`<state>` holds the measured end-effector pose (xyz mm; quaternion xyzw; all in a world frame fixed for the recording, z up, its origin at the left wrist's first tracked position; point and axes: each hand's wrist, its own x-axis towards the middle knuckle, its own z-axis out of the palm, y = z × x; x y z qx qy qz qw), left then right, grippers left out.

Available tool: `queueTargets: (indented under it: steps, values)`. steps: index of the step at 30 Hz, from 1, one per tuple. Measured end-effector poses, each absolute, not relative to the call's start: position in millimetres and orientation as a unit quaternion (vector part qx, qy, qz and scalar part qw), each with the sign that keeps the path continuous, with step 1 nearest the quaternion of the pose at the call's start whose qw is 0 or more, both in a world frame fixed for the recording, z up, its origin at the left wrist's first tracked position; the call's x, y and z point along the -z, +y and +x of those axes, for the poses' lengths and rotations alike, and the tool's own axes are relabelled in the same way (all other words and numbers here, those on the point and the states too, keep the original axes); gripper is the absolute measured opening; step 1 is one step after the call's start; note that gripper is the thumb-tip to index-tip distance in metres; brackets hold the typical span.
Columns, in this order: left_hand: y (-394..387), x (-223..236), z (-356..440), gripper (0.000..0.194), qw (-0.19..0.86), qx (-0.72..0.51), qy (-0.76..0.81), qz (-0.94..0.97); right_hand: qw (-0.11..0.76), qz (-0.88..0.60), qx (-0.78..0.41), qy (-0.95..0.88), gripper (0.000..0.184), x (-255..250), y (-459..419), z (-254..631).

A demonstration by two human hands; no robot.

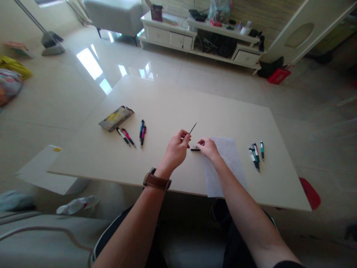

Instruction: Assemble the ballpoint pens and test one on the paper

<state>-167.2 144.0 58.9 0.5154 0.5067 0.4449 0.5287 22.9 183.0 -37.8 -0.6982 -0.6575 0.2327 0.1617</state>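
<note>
My left hand (177, 148) is raised just over the cream table (167, 108) and pinches a thin dark pen refill (193, 128) that points up and away. My right hand (208, 147) rests on the near-left corner of a lined sheet of paper (228, 156) and holds a short black pen part (195, 149) at its fingertips. The two hands are a few centimetres apart. A brown watch strap sits on my left wrist.
Several coloured pens (134, 134) lie to the left beside a flattened pen box (116, 118). Three more pens (256, 152) lie to the right of the paper. A white TV cabinet (200, 37) stands across the tiled floor.
</note>
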Motion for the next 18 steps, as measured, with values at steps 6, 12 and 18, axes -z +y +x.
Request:
queueTargets:
  steps: [6, 12, 18]
  values:
    - [144.0, -60.0, -164.7, 0.010, 0.541, -0.433, 0.498, 0.521, 0.138, -0.686, -0.248, -0.670, 0.003, 44.8, 188.1, 15.3]
    - [141.4, -55.6, -163.8, 0.011, 0.507, -0.414, 0.511, 0.557, 0.146, -0.679, -0.209, -0.689, 0.013, 41.8, 188.2, 4.1]
    - [135.6, -61.8, -160.1, 0.013, 0.490, -0.377, 0.542, 0.570, 0.285, -0.633, -0.242, -0.678, 0.008, -2.5, 173.7, 13.7]
